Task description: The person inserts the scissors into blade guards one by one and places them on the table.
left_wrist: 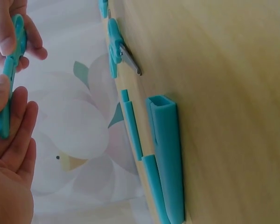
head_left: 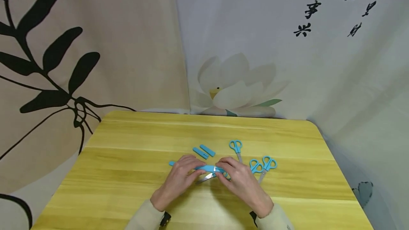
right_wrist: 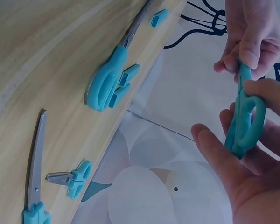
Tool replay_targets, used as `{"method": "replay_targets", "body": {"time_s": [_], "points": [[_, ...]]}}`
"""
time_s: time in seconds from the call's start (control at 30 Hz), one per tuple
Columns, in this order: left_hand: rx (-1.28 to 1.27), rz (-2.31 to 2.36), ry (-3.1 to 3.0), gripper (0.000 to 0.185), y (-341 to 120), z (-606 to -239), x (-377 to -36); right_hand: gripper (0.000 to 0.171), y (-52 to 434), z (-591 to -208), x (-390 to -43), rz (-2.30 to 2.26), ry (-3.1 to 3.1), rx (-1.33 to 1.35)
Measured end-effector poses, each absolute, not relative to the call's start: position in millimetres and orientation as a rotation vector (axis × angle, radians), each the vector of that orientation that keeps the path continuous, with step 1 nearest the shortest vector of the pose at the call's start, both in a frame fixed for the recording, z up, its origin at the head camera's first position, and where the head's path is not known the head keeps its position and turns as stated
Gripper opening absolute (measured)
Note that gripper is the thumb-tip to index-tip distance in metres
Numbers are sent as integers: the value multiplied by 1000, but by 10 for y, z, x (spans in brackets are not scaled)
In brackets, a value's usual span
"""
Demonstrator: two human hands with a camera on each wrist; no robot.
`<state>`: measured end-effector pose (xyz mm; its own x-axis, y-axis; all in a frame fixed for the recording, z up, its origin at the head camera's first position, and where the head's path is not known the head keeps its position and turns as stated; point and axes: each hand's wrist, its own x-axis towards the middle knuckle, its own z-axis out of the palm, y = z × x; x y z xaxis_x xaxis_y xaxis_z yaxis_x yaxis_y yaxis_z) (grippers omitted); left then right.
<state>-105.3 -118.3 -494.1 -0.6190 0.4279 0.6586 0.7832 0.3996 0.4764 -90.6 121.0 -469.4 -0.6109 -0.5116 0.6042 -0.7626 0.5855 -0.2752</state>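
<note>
Above the table, my left hand (head_left: 181, 173) pinches a blue blade cover (head_left: 205, 168) between thumb and fingers. My right hand (head_left: 241, 176) holds the blue handles of a pair of scissors (right_wrist: 247, 116), whose blades are inside that cover. In the left wrist view the capped scissors (left_wrist: 9, 79) stretch between both hands. Just below the hands lies another pair of scissors (right_wrist: 107, 74) with bare metal blades. Two loose blue covers (head_left: 200, 152) rest side by side beyond the left hand, and a third cover (left_wrist: 165, 158) lies to its left, partly hidden by it in the head view.
Several more blue-handled scissors lie to the right: one pair farther back (head_left: 235, 146), and two near the right hand, including one pair (head_left: 269, 163) with its blades toward me. A printed curtain (head_left: 143, 45) hangs behind the wooden table (head_left: 127, 173).
</note>
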Motion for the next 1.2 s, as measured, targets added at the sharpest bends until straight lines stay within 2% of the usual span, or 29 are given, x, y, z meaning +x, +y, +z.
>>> {"method": "replay_targets", "body": {"time_s": [1.2], "points": [[-1102,-1014,-2276,20,-1190,-4926,-1044,25,1227,-4839,-942,817,-2307,1053]]}}
